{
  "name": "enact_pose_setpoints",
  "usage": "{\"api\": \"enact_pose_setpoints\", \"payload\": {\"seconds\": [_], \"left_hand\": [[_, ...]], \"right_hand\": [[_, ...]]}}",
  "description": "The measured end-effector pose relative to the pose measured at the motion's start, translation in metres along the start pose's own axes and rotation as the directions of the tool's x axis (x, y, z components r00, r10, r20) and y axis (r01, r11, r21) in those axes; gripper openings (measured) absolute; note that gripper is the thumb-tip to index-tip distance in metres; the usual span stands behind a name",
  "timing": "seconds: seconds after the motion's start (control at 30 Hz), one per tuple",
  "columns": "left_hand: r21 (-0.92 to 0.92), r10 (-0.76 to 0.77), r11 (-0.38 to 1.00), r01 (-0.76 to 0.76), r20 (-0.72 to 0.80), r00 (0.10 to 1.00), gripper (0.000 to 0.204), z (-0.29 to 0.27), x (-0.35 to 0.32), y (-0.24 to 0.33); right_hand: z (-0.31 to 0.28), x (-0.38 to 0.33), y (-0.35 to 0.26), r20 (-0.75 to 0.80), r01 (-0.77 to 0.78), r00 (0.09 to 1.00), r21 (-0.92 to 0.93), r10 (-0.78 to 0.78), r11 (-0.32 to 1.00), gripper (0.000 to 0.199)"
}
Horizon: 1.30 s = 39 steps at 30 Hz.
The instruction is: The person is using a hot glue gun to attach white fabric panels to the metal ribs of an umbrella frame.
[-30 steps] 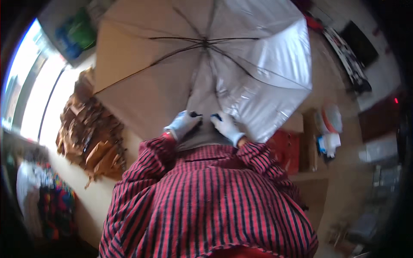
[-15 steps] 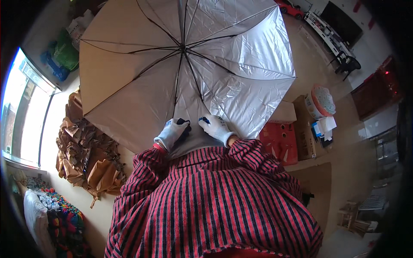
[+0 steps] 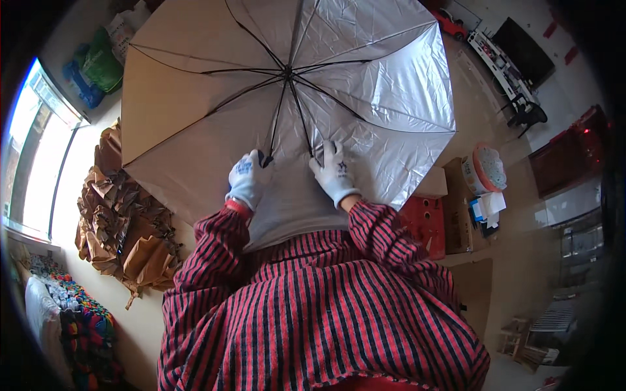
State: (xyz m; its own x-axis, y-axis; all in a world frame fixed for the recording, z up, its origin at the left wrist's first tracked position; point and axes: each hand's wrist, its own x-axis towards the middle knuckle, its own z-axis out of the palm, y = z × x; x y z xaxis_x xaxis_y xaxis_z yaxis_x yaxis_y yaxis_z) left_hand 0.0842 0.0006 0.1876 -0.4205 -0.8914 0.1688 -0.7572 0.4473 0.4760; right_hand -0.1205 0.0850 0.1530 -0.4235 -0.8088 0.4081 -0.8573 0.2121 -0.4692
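An opened umbrella (image 3: 176, 124) with a silvery lining fills the space in front of me, its inside facing up toward me. Thin black ribs spread from its dark central hub (image 3: 287, 73), and the near edge of the cloth reaches my lap. Both hands wear white gloves with dark blue palms. My left hand (image 3: 246, 176) is closed at the lower end of one near rib, fingers curled. My right hand (image 3: 334, 172) pinches the neighbouring rib between thumb and fingers, just to the right. The exact grip points are partly hidden by the gloves.
Crumpled brown paper (image 3: 127, 228) lies on the floor at left, near a bright window (image 3: 39, 150). To the right stand a red box (image 3: 422, 225), cardboard boxes (image 3: 458, 215) and a round tub (image 3: 486, 169). A colourful bundle (image 3: 91, 326) sits at lower left.
Both hands have moved forward along the umbrella, toward its hub, and further apart. The right hand has turned, its fingers now pointing away from me. The view has shifted slightly.
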Motion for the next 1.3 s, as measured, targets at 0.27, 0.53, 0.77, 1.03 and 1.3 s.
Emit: {"api": "enact_pose_setpoints", "payload": {"seconds": [0.27,0.53,0.77,1.03,1.3], "left_hand": [[0.284,-0.068,0.958,0.021,0.156,0.985,0.037,0.02,0.055,0.007],[0.222,0.076,0.971,-0.086,0.052,0.996,0.027,0.071,0.052,-0.035],[0.143,0.169,0.976,-0.165,-0.012,0.986,0.029,0.11,0.04,-0.052],[0.099,0.19,0.977,-0.187,-0.018,0.982,0.027,0.098,0.036,-0.044],[0.093,0.166,0.982,-0.162,-0.037,0.985,0.028,0.096,0.036,-0.051]], "right_hand": [[0.008,0.026,-0.02,0.2,0.098,0.98,-0.439,-0.009,0.893,0.037],[0.029,0.036,0.033,0.053,0.149,0.989,-0.443,-0.14,0.884,0.027],[0.048,0.032,0.074,-0.053,0.189,0.972,-0.409,-0.23,0.893,0.022],[0.038,0.036,0.095,-0.081,0.216,0.965,-0.301,-0.251,0.929,0.027],[-0.026,0.084,0.087,-0.241,0.135,0.929,-0.482,-0.28,0.866,0.037]]}}
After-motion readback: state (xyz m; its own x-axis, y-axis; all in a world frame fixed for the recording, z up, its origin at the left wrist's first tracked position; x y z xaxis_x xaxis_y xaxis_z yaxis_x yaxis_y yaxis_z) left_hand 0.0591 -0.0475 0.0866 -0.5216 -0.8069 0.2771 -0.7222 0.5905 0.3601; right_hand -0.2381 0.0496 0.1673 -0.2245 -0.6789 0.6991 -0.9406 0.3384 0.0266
